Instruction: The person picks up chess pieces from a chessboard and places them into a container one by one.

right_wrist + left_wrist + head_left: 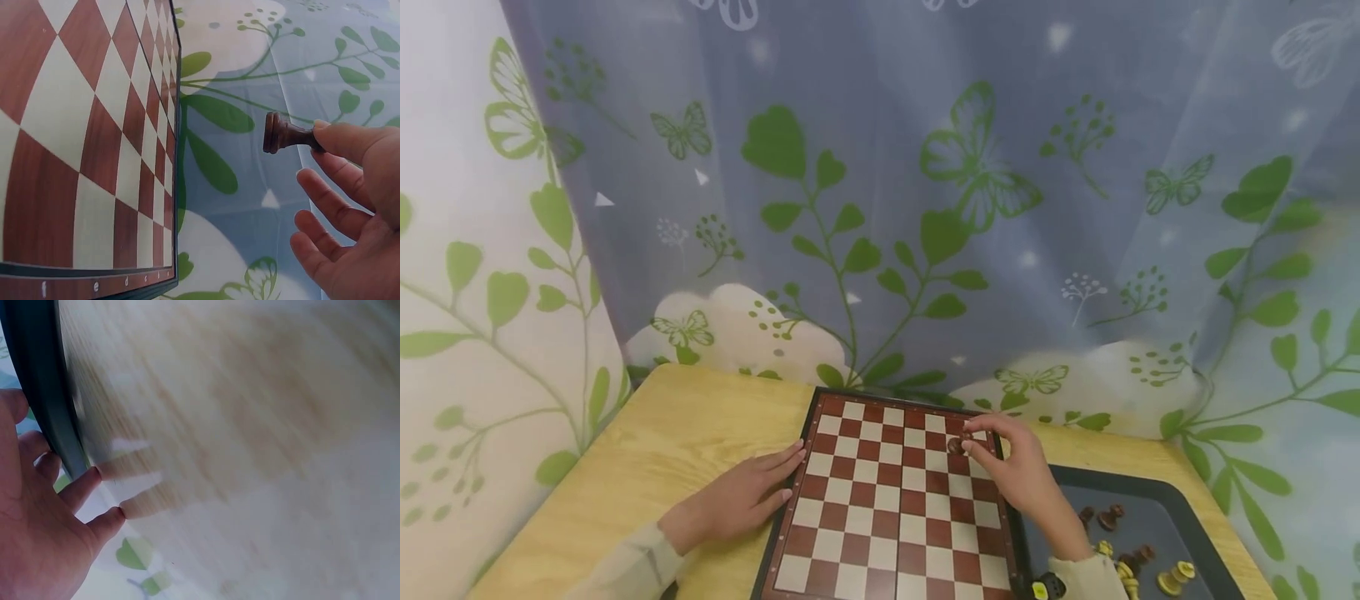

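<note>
A red-and-cream chessboard (859,500) with a dark rim lies on the table. My left hand (737,500) rests at its left edge, fingers extended; in the left wrist view that hand (44,531) touches the dark rim (47,394) and the wooden surface. Above the far right corner, my right hand (1022,471) pinches a dark brown chess piece (956,447) between thumb and forefinger. Seen from the right wrist, the chess piece (284,134) lies sideways in the grip, its round base pointing away from the hand; its top is hidden by the fingertips.
To the board's right stands a dark tray (1157,492) with several brown and yellow chess pieces, among them a yellow piece (1176,577). The light wooden table (700,425) extends to the left. A patterned curtain (880,208) hangs behind the table.
</note>
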Motion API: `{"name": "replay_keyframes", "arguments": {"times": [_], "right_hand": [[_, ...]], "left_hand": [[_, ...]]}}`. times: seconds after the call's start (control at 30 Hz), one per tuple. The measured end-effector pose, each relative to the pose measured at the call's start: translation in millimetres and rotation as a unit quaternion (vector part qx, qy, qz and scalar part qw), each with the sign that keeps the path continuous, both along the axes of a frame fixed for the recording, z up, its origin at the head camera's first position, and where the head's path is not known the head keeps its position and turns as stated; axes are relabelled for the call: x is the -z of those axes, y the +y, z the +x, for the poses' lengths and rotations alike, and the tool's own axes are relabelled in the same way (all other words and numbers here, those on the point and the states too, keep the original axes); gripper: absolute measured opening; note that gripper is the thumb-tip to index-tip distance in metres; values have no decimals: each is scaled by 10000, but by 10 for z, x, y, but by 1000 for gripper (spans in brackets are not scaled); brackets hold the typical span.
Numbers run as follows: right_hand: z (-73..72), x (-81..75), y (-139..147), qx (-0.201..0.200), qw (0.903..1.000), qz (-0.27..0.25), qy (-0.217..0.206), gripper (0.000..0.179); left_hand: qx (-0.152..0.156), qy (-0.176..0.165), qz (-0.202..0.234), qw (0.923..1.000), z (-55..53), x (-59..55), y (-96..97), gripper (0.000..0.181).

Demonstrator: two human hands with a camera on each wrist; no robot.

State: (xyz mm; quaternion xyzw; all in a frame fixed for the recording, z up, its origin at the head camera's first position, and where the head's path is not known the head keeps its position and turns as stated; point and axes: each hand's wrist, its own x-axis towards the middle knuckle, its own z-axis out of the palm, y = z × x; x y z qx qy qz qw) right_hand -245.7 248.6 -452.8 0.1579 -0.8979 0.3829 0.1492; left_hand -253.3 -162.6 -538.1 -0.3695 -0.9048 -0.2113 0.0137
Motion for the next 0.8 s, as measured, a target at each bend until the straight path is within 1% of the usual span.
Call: {"name": "replay_keyframes", "arguments": {"times": [0.13,0.27,0.37,0.47,0.57,0.73,0.8], "right_hand": [[53,35,37,186,9996,-212,-20,23],[98,47,79,318,9989,-331,-11,22],[143,50,105,355,9989,-304,26,21],[184,51,147,460,9986,-240,-41,22],[210,56,203,538,9983,-180,-108,23],[255,71,282,705,9973,-140,-133,23],[277,76,310,772,9969,-135,-83,23]], "left_hand": [[24,-6,39,10000,3,0,-18,55],[-22,-8,70,10000,10,0,-3,55],[-33,-22,38,10000,30,9,6,55],[-13,-29,29,10000,42,8,17,55],[3,57,25,10000,33,1,24,55],[-23,57,-35,10000,11,8,14,55],[-6,19,-76,10000,-1,16,11,56]]}}
